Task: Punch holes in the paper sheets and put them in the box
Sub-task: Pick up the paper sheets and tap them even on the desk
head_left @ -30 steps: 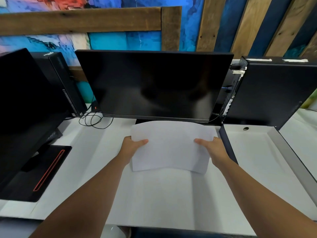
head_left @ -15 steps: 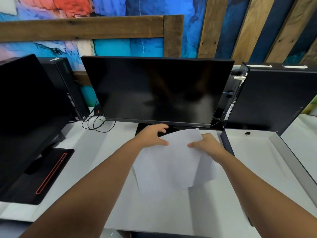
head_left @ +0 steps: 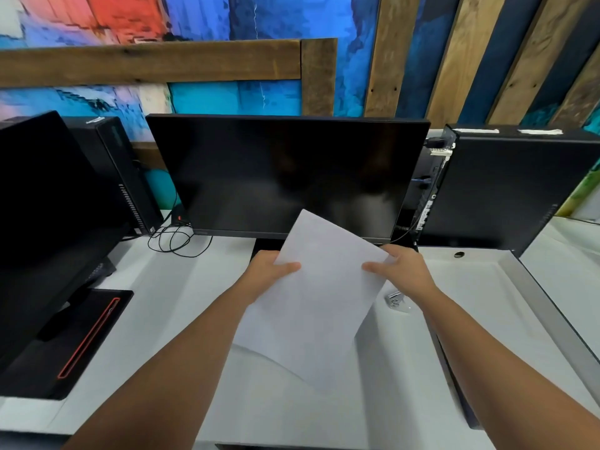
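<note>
A white paper sheet (head_left: pixel 319 297) is held up above the desk, turned so one corner points up toward the monitor. My left hand (head_left: pixel 269 274) grips its left edge and my right hand (head_left: pixel 404 271) grips its right edge. More white paper (head_left: pixel 259 378) lies flat on the desk beneath it. A small silver metal object (head_left: pixel 394 300), maybe the hole punch, peeks out under my right wrist. The open white box (head_left: pixel 506 274) with dark walls sits on the right, its floor bare.
A black monitor (head_left: pixel 289 177) stands right behind the sheet. A second monitor (head_left: pixel 42 203) and its stand (head_left: pixel 71 339) fill the left. Black computer towers stand at back left (head_left: pixel 120 170) and back right (head_left: pixel 516 186). Cables (head_left: pixel 175 238) lie coiled on the white desk (head_left: pixel 156 306).
The sheet was flat between both hands, then lifted and rotated; now it stands tilted with a corner up. My left hand shifted from the top edge to the left edge.
</note>
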`<act>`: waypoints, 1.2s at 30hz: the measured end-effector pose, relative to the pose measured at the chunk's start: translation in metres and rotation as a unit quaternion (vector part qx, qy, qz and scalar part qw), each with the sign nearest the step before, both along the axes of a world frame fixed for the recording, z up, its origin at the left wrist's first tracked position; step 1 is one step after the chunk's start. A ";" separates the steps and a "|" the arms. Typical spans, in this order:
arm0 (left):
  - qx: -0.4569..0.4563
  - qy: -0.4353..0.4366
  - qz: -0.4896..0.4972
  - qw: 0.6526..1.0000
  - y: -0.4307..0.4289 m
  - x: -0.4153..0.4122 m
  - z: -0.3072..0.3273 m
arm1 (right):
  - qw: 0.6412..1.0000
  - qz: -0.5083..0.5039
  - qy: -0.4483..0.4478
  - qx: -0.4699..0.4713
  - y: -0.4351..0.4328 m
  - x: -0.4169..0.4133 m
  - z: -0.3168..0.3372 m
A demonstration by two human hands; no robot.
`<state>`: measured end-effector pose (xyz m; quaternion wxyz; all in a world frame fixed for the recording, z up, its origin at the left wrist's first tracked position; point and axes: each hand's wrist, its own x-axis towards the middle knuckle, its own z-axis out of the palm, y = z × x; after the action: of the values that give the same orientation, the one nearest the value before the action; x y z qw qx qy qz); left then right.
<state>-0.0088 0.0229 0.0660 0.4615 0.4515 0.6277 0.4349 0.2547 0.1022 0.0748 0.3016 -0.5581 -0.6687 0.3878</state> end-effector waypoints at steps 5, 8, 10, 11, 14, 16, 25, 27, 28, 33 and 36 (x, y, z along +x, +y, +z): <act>0.013 -0.086 0.068 0.994 -0.005 -0.007 -0.004 | 0.977 0.011 0.186 -0.100 -0.002 0.006 -0.012; 0.021 -0.118 0.076 0.990 -0.005 -0.004 -0.003 | 0.945 0.035 0.288 -0.154 -0.007 -0.006 -0.011; 0.027 -0.128 0.075 0.989 -0.005 0.000 -0.002 | 0.933 0.041 0.317 -0.165 -0.010 -0.013 -0.010; 0.030 -0.130 0.072 0.988 -0.005 0.001 -0.002 | 0.930 0.039 0.325 -0.166 -0.010 -0.016 -0.010; 0.032 -0.142 0.071 0.987 -0.005 0.003 -0.002 | 0.925 0.032 0.341 -0.163 -0.010 -0.021 -0.010; 0.032 -0.146 0.081 0.985 -0.006 0.004 -0.003 | 0.925 0.040 0.343 -0.157 -0.011 -0.023 -0.007; 0.030 -0.153 0.102 0.982 -0.011 0.009 -0.007 | 0.939 0.052 0.316 -0.122 -0.019 -0.025 -0.004; 0.033 -0.157 0.106 0.981 -0.011 0.010 -0.008 | 0.940 0.048 0.316 -0.116 -0.020 -0.025 -0.003; 0.034 -0.159 0.110 0.981 -0.010 0.009 -0.008 | 0.940 0.047 0.317 -0.113 -0.021 -0.025 -0.001; 0.031 -0.157 0.126 0.979 -0.010 0.009 -0.007 | 0.945 0.043 0.304 -0.111 -0.022 -0.028 0.000; 0.036 -0.165 0.126 0.978 -0.010 0.010 -0.005 | 0.945 0.035 0.306 -0.109 -0.020 -0.028 -0.001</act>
<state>0.0014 0.0128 0.0610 0.4835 0.3068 0.5792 0.5802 0.2262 0.0819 0.0742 0.4148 -0.4185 -0.5172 0.6207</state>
